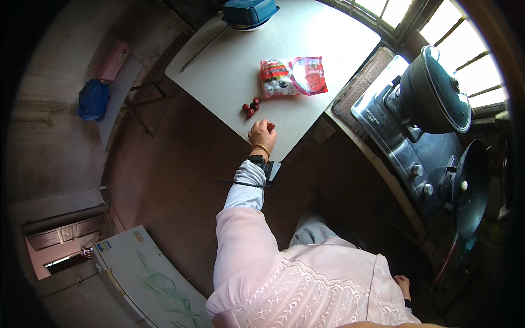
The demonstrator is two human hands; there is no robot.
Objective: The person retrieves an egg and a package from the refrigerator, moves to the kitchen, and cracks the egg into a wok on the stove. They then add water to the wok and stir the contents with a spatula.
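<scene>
My left hand [261, 134] reaches over the near corner of a white table [213, 78], its fingers closed on a dried red date [271, 127]. Just beyond the fingers, several more red dates [251, 108] lie in a loose cluster on the tabletop. Behind them is a red and clear plastic packet [279, 80] that bears writing; white contents seem to show through it. A bracelet and a black strapped device sit on my left wrist. Low at my right side hangs my right hand [403, 283], fingers bent; whether they hold anything is too dark to see.
A teal plastic container [249, 12] rests over a pale dish at the table's back, beside a thin stick [205, 48]. To the right, a gas stove [389, 123] carries a lidded pot [426, 94] and a wok [471, 192]. A white refrigerator [143, 274] stands lower left.
</scene>
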